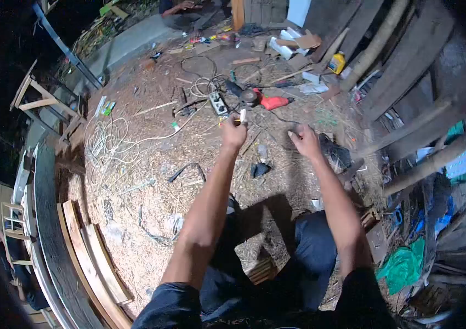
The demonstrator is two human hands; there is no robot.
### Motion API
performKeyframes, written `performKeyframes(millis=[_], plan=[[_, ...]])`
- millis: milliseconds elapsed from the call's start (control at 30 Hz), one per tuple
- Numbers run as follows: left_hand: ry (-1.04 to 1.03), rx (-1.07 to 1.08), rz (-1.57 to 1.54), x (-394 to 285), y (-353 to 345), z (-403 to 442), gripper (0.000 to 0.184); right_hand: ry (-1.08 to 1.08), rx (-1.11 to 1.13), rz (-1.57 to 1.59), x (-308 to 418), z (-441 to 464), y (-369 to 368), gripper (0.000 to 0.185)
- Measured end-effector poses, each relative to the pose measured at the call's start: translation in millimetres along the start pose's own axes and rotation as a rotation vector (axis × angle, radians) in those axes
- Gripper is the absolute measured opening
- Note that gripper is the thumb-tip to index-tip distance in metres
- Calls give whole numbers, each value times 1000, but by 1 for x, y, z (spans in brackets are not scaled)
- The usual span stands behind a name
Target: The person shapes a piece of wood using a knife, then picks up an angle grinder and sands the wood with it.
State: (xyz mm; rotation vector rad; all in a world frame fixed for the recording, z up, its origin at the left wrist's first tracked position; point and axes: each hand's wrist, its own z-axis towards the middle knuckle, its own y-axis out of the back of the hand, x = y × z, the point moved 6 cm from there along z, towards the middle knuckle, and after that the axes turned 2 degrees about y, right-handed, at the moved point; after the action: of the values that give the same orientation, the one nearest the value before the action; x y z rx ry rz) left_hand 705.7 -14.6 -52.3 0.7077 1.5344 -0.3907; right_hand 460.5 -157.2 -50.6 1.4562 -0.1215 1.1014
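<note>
My left hand (234, 133) is closed around a small pale piece (243, 115) that sticks up from the fingers; what it is I cannot make out. To the right, my right hand (305, 141) has its thumb and fingertips close together, with a thin dark cord (287, 120) running up to them. Beyond my hands a red and black power tool (270, 101) lies on the ground. A power strip (218, 103) lies just past my left hand, with pale cable coiled behind it.
Shavings cover the ground (156, 203). Long boards (98, 263) lie at the lower left, near a wooden frame (46, 101). A yellow bottle (337, 63) stands at the upper right, a green bag (403, 268) lies lower right. Another person's hand (187, 5) shows at the top.
</note>
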Motion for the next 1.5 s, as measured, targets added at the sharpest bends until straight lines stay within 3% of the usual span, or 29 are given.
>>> performKeyframes(millis=[100, 133, 167, 233, 367, 433, 533, 600, 667, 767, 800, 900, 933, 1033, 1100, 1167, 1300, 1333, 1500], plan=[[12, -50, 306, 33, 20, 39, 32, 195, 224, -240, -14, 57, -47, 59], [38, -95, 253, 48, 23, 51, 35, 105, 391, -322, -28, 85, -65, 64], [117, -92, 242, 49, 24, 59, 36, 98, 361, -254, -17, 98, -65, 65], [60, -132, 336, 71, 19, 88, 35, 81, 306, -123, 23, 116, -69, 66], [102, -115, 485, 116, 0, 127, 32, 8, 270, 153, -40, 121, -180, 75], [77, -131, 349, 165, -10, 157, 33, -73, 265, 43, -90, 125, -240, 81], [113, -27, 134, 194, -23, 175, 34, -42, 78, -40, -128, 144, -289, 84], [156, 9, -101, 211, -24, 193, 33, -66, 105, 84, -141, 165, -319, 84], [211, 47, -185, 237, -28, 215, 30, -129, 81, 232, -154, 188, -330, 78], [259, 1, -212, 236, -25, 241, 26, -43, -83, 495, -165, 222, -361, 76], [244, -6, -178, 240, -22, 252, 26, -47, -25, 366, -167, 231, -370, 78], [309, -68, -301, 258, -32, 267, 26, 10, -124, 380, -156, 251, -390, 78], [324, -112, -360, 261, -37, 267, 17, -23, -162, 351, -156, 257, -394, 81], [357, -67, -388, 265, -46, 258, 17, -158, -13, 300, -165, 275, -412, 89], [378, -78, -425, 262, -48, 249, 19, -127, -22, 360, -159, 279, -419, 88], [316, -37, -420, 280, -42, 251, 20, -45, -94, 405, -149, 281, -415, 86], [302, -28, -277, 299, -23, 249, 21, -223, -41, 442, -152, 287, -413, 68], [300, -23, -279, 300, -19, 248, 21, -100, -204, 320, -151, 290, -411, 56], [357, -72, -317, 287, -12, 233, 23, -172, -238, 337, -148, 283, -403, 50]])
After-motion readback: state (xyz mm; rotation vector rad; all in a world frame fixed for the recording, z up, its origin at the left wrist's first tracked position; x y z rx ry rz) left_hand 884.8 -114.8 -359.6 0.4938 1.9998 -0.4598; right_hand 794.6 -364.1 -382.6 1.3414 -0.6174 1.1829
